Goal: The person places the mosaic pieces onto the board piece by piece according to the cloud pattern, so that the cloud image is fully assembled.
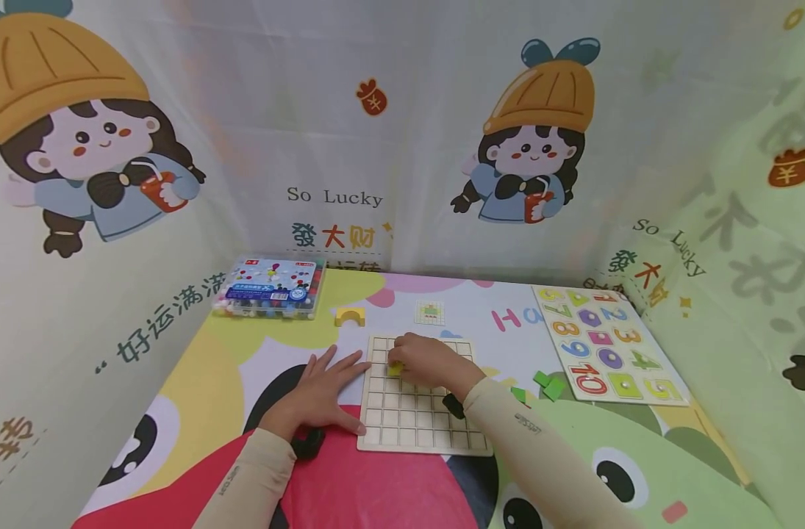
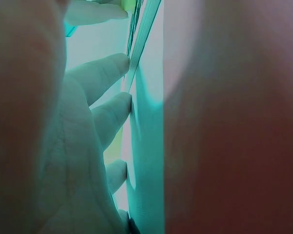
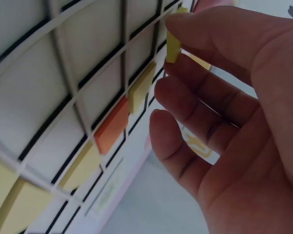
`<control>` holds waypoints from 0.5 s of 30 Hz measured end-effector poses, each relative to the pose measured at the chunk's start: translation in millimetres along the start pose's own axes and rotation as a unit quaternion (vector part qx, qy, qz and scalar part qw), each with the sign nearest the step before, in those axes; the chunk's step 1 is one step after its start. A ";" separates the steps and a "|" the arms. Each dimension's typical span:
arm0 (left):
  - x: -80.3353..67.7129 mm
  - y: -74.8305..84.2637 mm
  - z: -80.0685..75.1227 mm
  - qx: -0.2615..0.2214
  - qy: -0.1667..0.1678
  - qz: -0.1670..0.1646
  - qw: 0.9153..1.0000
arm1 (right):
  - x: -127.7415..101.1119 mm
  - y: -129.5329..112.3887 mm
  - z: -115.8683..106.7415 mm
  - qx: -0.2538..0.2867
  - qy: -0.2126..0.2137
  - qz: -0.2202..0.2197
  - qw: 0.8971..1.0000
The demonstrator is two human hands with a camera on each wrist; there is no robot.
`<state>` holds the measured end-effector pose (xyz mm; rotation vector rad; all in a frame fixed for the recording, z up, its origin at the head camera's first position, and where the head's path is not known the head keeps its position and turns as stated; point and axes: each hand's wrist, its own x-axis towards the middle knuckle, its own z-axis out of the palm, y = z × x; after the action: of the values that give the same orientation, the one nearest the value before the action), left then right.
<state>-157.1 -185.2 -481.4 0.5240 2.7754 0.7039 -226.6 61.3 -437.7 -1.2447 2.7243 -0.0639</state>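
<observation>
The right hand pinches a yellow tile over the grid board near its far-left corner. The left hand lies flat, fingers straight, against the board's left edge. A tilted tile could jam on the grid's ribs.

Grid board lies between bead box and number puzzle.

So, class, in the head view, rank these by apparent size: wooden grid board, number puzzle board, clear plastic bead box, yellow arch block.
1. Wooden grid board and number puzzle board: too alike to rank.
2. Clear plastic bead box.
3. Yellow arch block.
</observation>
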 end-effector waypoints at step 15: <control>-0.8 2.2 -0.3 0.002 0.002 -0.001 1.000 | 6.1 -6.1 -3.9 0.018 -0.018 0.016 1.000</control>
<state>-155.9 -183.8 -480.0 0.5225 2.7817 0.6996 -226.6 52.6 -434.0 -1.1812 2.7001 -0.0856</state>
